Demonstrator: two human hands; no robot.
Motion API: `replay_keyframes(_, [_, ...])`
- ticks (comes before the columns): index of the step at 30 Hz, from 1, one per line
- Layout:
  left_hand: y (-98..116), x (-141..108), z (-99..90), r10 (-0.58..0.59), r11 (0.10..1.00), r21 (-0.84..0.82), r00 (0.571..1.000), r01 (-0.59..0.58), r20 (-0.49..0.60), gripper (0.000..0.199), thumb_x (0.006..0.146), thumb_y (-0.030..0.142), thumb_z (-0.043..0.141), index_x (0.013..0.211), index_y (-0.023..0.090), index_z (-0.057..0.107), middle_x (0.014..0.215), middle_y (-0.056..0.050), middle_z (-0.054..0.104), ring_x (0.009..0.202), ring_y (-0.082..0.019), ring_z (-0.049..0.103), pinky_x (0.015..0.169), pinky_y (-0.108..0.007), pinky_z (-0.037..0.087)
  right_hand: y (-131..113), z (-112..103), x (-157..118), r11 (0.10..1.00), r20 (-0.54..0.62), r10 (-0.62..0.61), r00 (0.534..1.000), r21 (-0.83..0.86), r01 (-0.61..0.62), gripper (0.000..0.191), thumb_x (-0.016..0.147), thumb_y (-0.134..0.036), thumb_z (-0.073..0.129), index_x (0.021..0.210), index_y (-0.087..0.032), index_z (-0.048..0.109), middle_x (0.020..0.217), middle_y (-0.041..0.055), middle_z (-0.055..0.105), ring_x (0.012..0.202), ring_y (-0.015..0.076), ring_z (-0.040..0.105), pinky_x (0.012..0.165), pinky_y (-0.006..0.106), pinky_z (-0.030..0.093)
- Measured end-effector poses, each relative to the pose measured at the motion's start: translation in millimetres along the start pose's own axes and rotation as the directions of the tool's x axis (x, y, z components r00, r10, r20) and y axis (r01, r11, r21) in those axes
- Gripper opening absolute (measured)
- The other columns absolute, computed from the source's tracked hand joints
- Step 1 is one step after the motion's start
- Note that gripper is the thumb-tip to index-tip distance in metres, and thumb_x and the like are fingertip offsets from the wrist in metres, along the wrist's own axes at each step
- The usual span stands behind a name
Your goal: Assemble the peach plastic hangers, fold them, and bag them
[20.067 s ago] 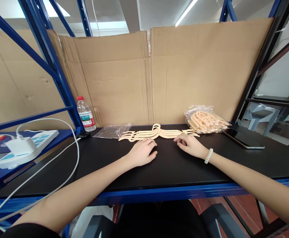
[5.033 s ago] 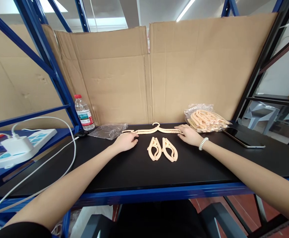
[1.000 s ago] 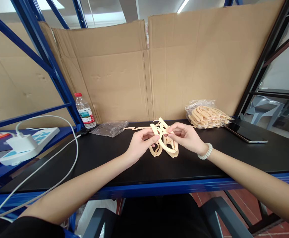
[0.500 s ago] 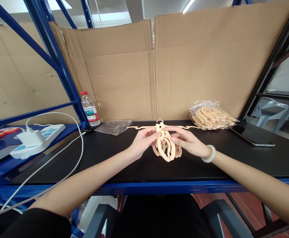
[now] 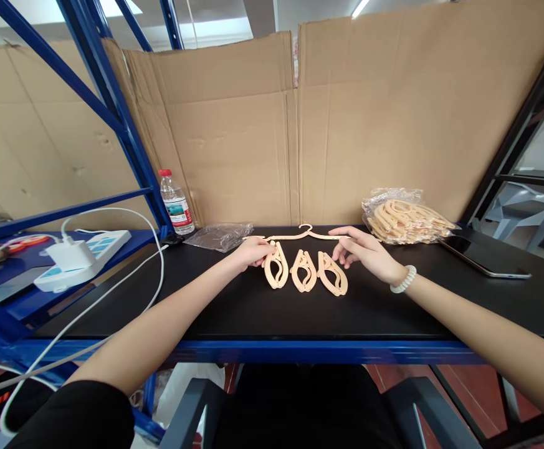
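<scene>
Three beige folding hangers lie folded in a row on the black tabletop. My left hand (image 5: 255, 251) pinches the upper end of the left folded hanger (image 5: 276, 285). Beside it are the middle folded hanger (image 5: 305, 289) and the right folded hanger (image 5: 339, 291). Behind the row an unfolded hanger (image 5: 295, 237) stretches sideways, its hook toward the cardboard. My right hand (image 5: 364, 251) is open, fingers spread, by that hanger's right arm and just above the right folded one. Whether its fingertips touch either is unclear.
At the back right sits a clear bag of folded hangers (image 5: 407, 222), with a dark tablet (image 5: 484, 257) beside it. A crumpled plastic bag (image 5: 220, 237) and a water bottle (image 5: 177, 206) are back left. White cables loop from a power strip (image 5: 89, 262) across the left side.
The folded hanger held up between both hands is now down on the table, and three lie apart in a row. My hands have separated; the right has opened.
</scene>
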State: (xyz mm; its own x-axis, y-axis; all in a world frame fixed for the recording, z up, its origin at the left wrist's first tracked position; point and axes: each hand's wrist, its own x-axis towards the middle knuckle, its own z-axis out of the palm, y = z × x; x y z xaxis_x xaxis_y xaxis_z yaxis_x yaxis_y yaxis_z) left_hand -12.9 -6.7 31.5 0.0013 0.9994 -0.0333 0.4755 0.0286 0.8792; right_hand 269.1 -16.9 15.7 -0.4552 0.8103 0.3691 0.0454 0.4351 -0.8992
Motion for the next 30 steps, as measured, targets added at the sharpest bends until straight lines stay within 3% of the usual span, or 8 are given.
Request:
replay_keyframes(9, [-3, -6, 0.6, -0.006, 0.951, 0.309, 0.997, -0.017, 0.072, 0.025, 0.070, 0.036, 0.066, 0.080, 0.013, 0.063, 0.058, -0.005, 0.065, 0.042, -0.015, 0.058, 0.044, -0.025, 0.044, 0, 2, -1, 0.999, 0.001, -0.022, 1.000, -0.049, 0.022, 0.035, 0.090, -0.047, 0.053, 0.108, -0.017, 0.057, 0.074, 0.0042, 0.064, 0.068, 0.0161, 0.060, 0.060, 0.028, 0.053])
replay_keyframes(12, [4, -14, -2.1, 0.229, 0.792, 0.560, 0.968, -0.244, 0.097, 0.039, 0.076, 0.043, 0.061, 0.102, 0.014, 0.060, 0.077, -0.006, 0.068, 0.060, -0.020, 0.066, 0.061, -0.031, 0.052, -5, 7, -3, 0.962, 0.006, -0.099, 0.995, -0.254, 0.097, 0.032, 0.091, -0.045, 0.050, 0.098, -0.017, 0.062, 0.078, 0.0056, 0.065, 0.072, 0.0188, 0.062, 0.066, 0.033, 0.054])
replay_keyframes(14, [9, -25, 1.4, 0.440, 0.614, 0.655, 0.880, -0.440, 0.179, 0.044, 0.079, 0.047, 0.059, 0.110, 0.016, 0.059, 0.096, -0.010, 0.068, 0.086, -0.025, 0.067, 0.078, -0.038, 0.052, -9, 14, -7, 0.869, 0.058, -0.176, 0.983, -0.459, 0.183, 0.031, 0.093, -0.043, 0.046, 0.100, -0.018, 0.064, 0.089, 0.0075, 0.068, 0.081, 0.0218, 0.064, 0.075, 0.038, 0.054])
replay_keyframes(17, [15, -47, 15.4, 0.469, 0.481, 0.614, 0.775, -0.626, 0.423, 0.065, 0.080, 0.059, 0.055, 0.130, 0.017, 0.049, 0.134, -0.018, 0.050, 0.126, -0.036, 0.045, 0.100, -0.051, 0.039, -9, 28, -16, 0.656, 0.251, -0.215, 0.944, -0.679, 0.330, 0.041, 0.095, -0.043, 0.042, 0.123, -0.017, 0.057, 0.121, 0.0132, 0.061, 0.113, 0.0282, 0.056, 0.097, 0.046, 0.045])
replay_keyframes(19, [15, -62, 26.4, 0.341, 0.487, 0.619, 0.786, -0.617, 0.516, 0.086, 0.078, 0.067, 0.053, 0.146, 0.022, 0.028, 0.153, -0.018, 0.025, 0.139, -0.045, 0.020, 0.103, -0.064, 0.026, -6, 37, -23, 0.539, 0.357, -0.150, 0.922, -0.752, 0.379, 0.058, 0.094, -0.051, 0.043, 0.137, -0.011, 0.045, 0.140, 0.0182, 0.046, 0.132, 0.0331, 0.038, 0.108, 0.051, 0.033])
replay_keyframes(21, [13, -72, 35.3, 0.238, 0.501, 0.633, 0.797, -0.590, 0.554, 0.088, 0.082, 0.072, 0.041, 0.151, 0.024, 0.014, 0.158, -0.016, 0.003, 0.141, -0.047, 0.003, 0.102, -0.070, 0.016, -2, 42, -27, 0.478, 0.406, -0.037, 0.913, -0.796, 0.372, 0.073, 0.094, -0.058, 0.038, 0.145, -0.007, 0.034, 0.149, 0.0205, 0.031, 0.140, 0.0352, 0.021, 0.112, 0.055, 0.023])
replay_keyframes(25, [9, -72, 45.8, 0.233, 0.501, 0.648, 0.811, -0.574, 0.537, 0.087, 0.083, 0.074, 0.032, 0.152, 0.026, 0.008, 0.157, -0.015, -0.005, 0.141, -0.046, -0.002, 0.103, -0.071, 0.010, 4, 38, -26, 0.483, 0.433, 0.149, 0.889, -0.816, 0.317, 0.081, 0.095, -0.062, 0.026, 0.150, -0.004, 0.018, 0.154, 0.0196, 0.013, 0.143, 0.0324, 0.005, 0.115, 0.053, 0.014])
replay_keyframes(30, [6, -52, 56.4, 0.285, 0.485, 0.681, 0.835, -0.549, 0.471, 0.090, 0.080, 0.077, 0.033, 0.151, 0.024, 0.015, 0.157, -0.016, -0.001, 0.141, -0.046, 0.003, 0.104, -0.070, 0.011, 14, 29, -11, 0.504, 0.399, 0.166, 0.902, -0.820, 0.270, 0.084, 0.094, -0.064, 0.022, 0.149, -0.001, 0.017, 0.155, 0.0188, 0.010, 0.143, 0.0304, 0.001, 0.118, 0.047, 0.008])
